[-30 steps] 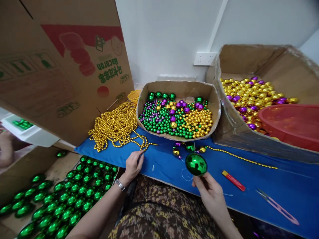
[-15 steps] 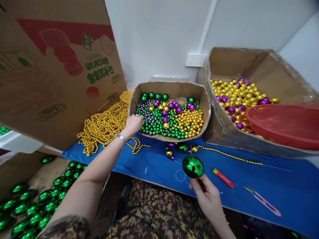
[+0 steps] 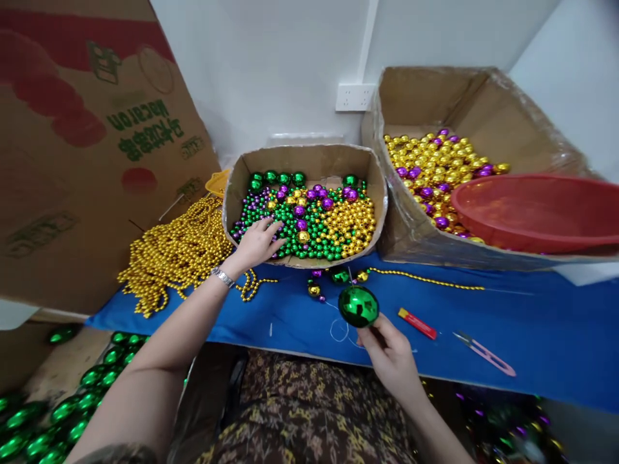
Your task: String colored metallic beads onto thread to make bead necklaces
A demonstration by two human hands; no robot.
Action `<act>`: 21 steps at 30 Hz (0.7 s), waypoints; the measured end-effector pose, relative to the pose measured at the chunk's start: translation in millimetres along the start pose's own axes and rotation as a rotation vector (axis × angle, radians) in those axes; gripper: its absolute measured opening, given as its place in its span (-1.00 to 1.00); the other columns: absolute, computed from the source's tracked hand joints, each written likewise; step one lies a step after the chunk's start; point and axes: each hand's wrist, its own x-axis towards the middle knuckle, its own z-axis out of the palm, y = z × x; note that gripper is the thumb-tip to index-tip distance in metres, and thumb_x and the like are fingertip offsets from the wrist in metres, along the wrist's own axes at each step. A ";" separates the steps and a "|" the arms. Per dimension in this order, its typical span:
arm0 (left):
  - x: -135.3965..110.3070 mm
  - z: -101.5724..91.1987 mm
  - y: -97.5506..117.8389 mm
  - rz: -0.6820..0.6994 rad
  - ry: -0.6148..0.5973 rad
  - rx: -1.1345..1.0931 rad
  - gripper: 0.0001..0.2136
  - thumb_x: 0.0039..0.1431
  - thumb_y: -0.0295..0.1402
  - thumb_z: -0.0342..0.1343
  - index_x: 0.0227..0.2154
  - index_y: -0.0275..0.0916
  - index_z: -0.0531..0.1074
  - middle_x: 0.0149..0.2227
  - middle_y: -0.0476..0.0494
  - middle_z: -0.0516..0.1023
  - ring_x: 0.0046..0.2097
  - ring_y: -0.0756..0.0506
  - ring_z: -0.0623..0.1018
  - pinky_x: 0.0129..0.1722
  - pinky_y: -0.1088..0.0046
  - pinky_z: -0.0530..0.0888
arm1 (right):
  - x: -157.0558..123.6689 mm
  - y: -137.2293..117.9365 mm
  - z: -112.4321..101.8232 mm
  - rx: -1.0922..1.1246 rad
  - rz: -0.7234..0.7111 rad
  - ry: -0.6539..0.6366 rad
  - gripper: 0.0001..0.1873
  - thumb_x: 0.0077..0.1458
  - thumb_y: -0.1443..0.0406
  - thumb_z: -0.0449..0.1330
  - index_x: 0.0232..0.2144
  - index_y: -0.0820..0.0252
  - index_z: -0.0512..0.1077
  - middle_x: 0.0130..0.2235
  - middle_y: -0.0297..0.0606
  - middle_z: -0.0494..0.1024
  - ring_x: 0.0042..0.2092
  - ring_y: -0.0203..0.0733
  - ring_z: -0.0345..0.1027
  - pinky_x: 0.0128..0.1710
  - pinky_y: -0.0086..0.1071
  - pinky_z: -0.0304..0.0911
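Note:
My left hand (image 3: 257, 241) reaches over the near left rim of a cardboard box (image 3: 304, 262), fingers apart just at the small green beads (image 3: 314, 240); I see nothing held in it. My right hand (image 3: 393, 353) pinches below a large shiny green bead (image 3: 358, 307), with a thin needle-like tip rising above the bead. A fine clear thread (image 3: 339, 330) loops on the blue cloth beside it. Behind the bead lie another green bead (image 3: 340, 276), gold and purple beads, and a gold bead strand (image 3: 430, 280).
Gold bead strands (image 3: 178, 248) are heaped left of the box. A larger carton (image 3: 401, 232) at right holds gold and purple beads and a red basin (image 3: 536, 212). A red-and-yellow stick (image 3: 416, 323) and pink thread snips (image 3: 485, 354) lie on the blue cloth (image 3: 556, 348). Big green beads (image 3: 62, 412) fill the lower left.
My left hand has moved from the box's left edge further in over the beads, and its fingers have spread. My right hand still holds the green bead. The view has shifted.

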 end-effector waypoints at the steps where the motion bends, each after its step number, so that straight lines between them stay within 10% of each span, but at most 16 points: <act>1: 0.7 2.2 0.3 0.021 -0.027 -0.007 -0.53 0.28 -0.15 -0.02 0.13 -0.36 0.33 0.12 -0.42 0.38 0.13 -0.27 0.40 0.09 0.16 0.36 | 1.8 -0.9 -1.0 -0.005 -0.004 0.004 -0.75 0.24 0.14 0.10 -0.40 0.15 0.40 -0.46 -0.31 0.44 -0.41 -0.23 0.38 -0.40 -0.41 0.26; 10: -7.7 -2.9 12.2 0.026 -0.034 -0.047 -0.60 0.28 -0.13 -0.03 0.01 -0.28 0.45 0.06 -0.36 0.46 0.07 -0.28 0.44 0.07 0.07 0.36 | 3.5 -0.6 -5.9 -0.004 0.010 0.086 -0.74 0.22 0.13 0.10 -0.41 0.15 0.40 -0.49 -0.32 0.43 -0.44 -0.24 0.35 -0.43 -0.41 0.25; 21: 37.7 6.4 63.8 0.288 -0.071 -0.067 -0.71 0.24 -0.54 -0.10 -0.14 -0.23 0.50 -0.07 -0.27 0.51 0.10 -0.31 0.36 0.09 0.00 0.25 | 4.2 -3.2 -7.0 0.001 0.018 0.134 -0.75 0.21 0.12 0.11 -0.40 0.15 0.38 -0.43 -0.31 0.42 -0.39 -0.26 0.35 -0.40 -0.42 0.28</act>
